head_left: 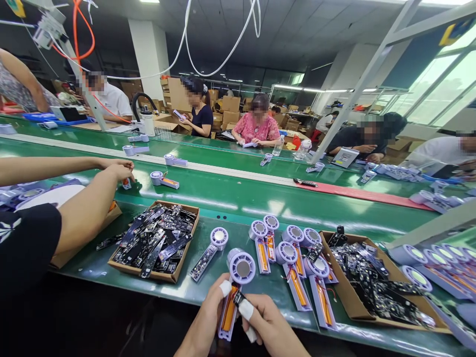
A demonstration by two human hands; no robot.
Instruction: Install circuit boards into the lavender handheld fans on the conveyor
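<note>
The purple unit (242,267) is in front of me at the near edge of the green surface (167,293), its round head pointing away from me and its open handle toward me, with an orange battery (227,317) showing inside. My left hand (207,315) is closed around the handle's left side, its white-wrapped thumb near the head. My right hand (269,320) pinches a small black circuit board (238,298) over the handle's right side; that thumb is wrapped in white too.

Left of the unit lies another purple unit (204,263) with a board in its handle, and beyond it a carton (148,276) heaped with boards. On my right are several open units (296,287) with orange batteries, then a second carton (344,292) of boards. At my far left, a co-worker's arms (87,213) reach across to another unit (126,183).
</note>
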